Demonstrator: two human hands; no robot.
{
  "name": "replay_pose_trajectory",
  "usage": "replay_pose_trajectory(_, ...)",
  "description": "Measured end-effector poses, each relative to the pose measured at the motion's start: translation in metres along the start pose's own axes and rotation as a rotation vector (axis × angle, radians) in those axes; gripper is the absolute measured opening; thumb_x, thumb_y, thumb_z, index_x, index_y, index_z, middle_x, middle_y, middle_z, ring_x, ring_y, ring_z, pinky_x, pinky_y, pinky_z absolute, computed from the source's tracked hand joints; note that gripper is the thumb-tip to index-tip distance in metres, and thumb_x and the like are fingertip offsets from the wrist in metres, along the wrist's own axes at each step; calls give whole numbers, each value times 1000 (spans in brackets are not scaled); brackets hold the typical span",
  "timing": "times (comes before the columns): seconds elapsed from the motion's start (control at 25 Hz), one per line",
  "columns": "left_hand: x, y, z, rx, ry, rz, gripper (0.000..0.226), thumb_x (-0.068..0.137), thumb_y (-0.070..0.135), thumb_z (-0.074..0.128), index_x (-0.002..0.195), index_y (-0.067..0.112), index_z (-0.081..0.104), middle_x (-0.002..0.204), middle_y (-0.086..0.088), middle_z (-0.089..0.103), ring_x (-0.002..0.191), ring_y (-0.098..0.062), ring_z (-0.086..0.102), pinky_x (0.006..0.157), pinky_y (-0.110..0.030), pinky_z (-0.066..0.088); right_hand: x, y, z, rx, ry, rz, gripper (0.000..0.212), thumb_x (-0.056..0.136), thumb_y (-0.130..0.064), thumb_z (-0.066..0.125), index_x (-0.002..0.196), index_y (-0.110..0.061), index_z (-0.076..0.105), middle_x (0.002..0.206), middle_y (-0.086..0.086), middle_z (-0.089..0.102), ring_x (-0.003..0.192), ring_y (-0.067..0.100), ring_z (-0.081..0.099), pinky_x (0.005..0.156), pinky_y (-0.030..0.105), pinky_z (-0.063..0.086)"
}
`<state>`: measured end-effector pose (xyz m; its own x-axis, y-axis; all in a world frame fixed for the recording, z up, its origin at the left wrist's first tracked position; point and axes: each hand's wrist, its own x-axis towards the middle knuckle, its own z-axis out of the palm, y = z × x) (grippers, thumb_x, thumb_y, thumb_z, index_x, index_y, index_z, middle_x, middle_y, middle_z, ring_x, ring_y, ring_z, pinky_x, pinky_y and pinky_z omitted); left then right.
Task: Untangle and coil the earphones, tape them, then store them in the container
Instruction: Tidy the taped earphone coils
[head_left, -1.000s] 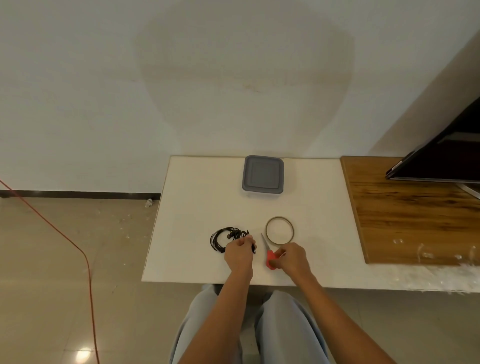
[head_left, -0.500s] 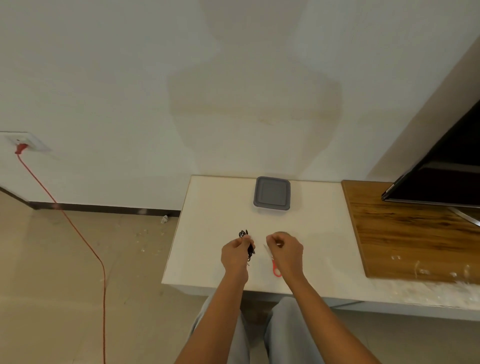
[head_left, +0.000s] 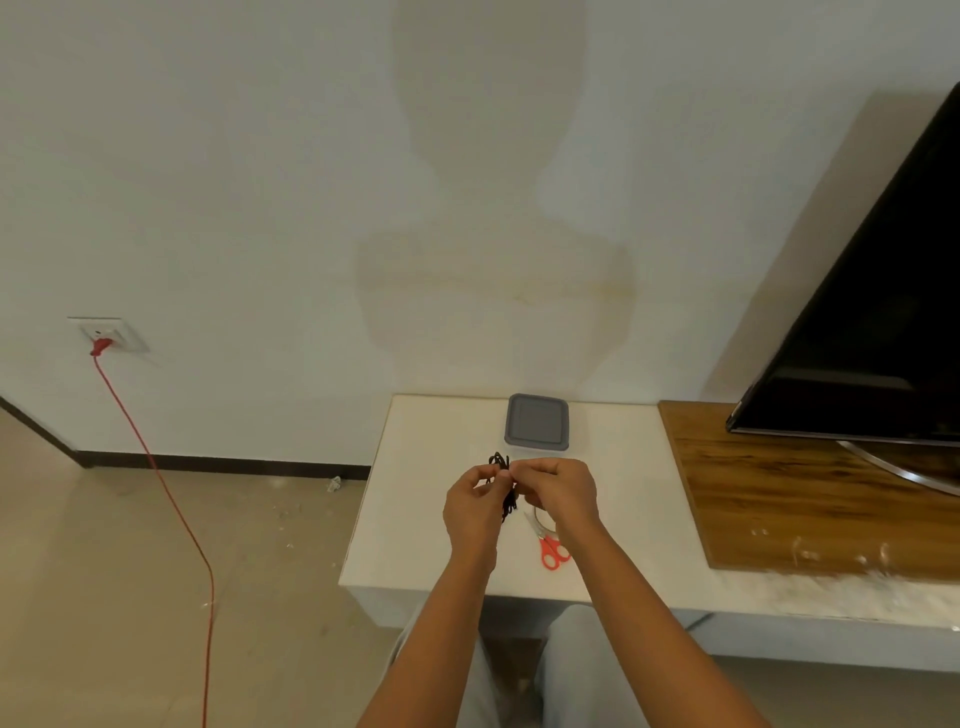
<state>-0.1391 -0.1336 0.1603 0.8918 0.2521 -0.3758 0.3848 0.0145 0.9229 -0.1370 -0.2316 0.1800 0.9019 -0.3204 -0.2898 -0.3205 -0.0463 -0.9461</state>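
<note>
A tangled bundle of black earphones (head_left: 503, 483) hangs in the air above the white table (head_left: 431, 499), between both hands. My left hand (head_left: 471, 504) pinches the bundle from the left, and my right hand (head_left: 558, 491) pinches it from the right near its top. The grey lidded container (head_left: 536, 421) sits closed at the back of the table. The roll of clear tape (head_left: 540, 514) lies on the table, mostly hidden behind my right hand. Red-handled scissors (head_left: 550, 548) lie just below that hand.
A wooden board (head_left: 779, 499) covers the table's right part, and a black screen (head_left: 872, 332) leans over it. A red cable (head_left: 171, 499) runs from a wall socket down across the floor on the left. My legs show under the table's front edge.
Both hands have lifted the earphones off the table and come together. My right hand left the scissors and took hold of the bundle. The view has tilted upward.
</note>
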Motion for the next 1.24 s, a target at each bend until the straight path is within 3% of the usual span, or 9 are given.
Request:
replay_pose_trajectory(0.24, -25, 5, -20, -65, -78, 12, 11, 85, 23, 70, 96, 18, 70, 95, -8, 74, 87, -22, 71, 83, -35, 58, -24, -17, -11, -138, -94, 52, 7, 81, -22, 73, 80, -18, 67, 77, 1, 71, 70, 10, 68, 63, 21, 49)
replay_pose_trajectory(0.44, -46, 16, -37, -104, -269, -10, 13, 88, 23, 67, 100, 17, 66, 89, -11, 74, 80, -21, 72, 69, -27, 57, -36, -21, -26, -51, -284, 166, 16, 86, -23, 68, 82, -7, 67, 72, 9, 66, 62, 16, 49, 59, 24, 42)
replay_pose_trajectory(0.72, -63, 37, -55, -59, -509, -110, 19, 92, 21, 61, 110, 15, 59, 101, -16, 73, 88, -24, 71, 65, -24, 55, -53, -33, -38, -20, -421, 121, 14, 88, -19, 66, 89, -9, 56, 72, 6, 59, 62, 11, 51, 62, 22, 45)
replay_pose_trajectory(0.92, -71, 48, -61, -57, -436, -26, 10, 88, 15, 67, 92, 7, 61, 99, -21, 72, 80, -26, 72, 64, -29, 59, -65, -37, -37, 179, -420, 192, 11, 89, -17, 65, 84, -11, 56, 65, 1, 63, 52, 5, 53, 56, 19, 41)
replay_pose_trajectory(1.08, -74, 42, -62, 35, -364, 100, 15, 84, 13, 72, 87, 4, 60, 92, -22, 73, 80, -33, 73, 69, -37, 61, -73, -41, -35, 149, -355, 309, 18, 84, -24, 71, 80, -7, 69, 63, 4, 63, 56, 9, 51, 56, 19, 43)
replay_pose_trajectory(1.24, -76, 35, -61, 90, -305, 166, 14, 84, 12, 72, 90, 4, 63, 84, -14, 74, 74, -24, 73, 60, -25, 58, -77, -43, -29, 86, -284, 352, 11, 82, -14, 72, 76, -4, 69, 59, 6, 62, 46, 7, 50, 52, 17, 37)
